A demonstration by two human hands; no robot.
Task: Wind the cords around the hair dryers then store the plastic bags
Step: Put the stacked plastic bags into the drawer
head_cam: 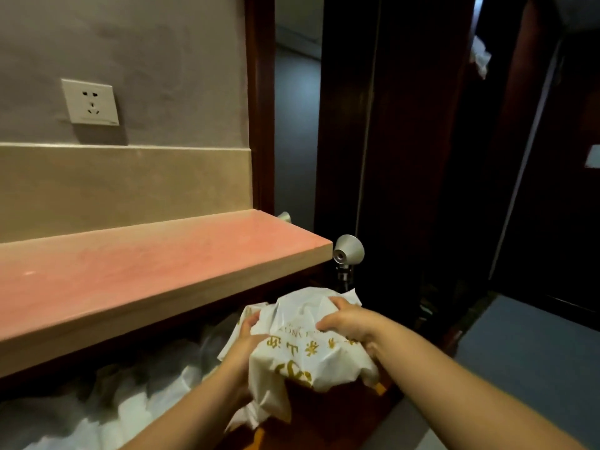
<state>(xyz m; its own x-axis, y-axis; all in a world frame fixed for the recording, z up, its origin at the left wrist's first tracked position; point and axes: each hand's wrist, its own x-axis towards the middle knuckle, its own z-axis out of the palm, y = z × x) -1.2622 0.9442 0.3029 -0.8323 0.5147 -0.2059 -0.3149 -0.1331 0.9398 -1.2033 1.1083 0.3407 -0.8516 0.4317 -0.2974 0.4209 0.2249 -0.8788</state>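
Below the counter (162, 254), bunched plastic bag (302, 352), no clear long axis, both hands' grip clamped on it: left hand (248, 344), right hand (352, 323)

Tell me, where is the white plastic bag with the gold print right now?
In the head view, lower centre, the white plastic bag is held between the left hand and right hand, just below the counter's front right corner.

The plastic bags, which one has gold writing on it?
The white bag held in both hands. The pale bags under the counter show no print.
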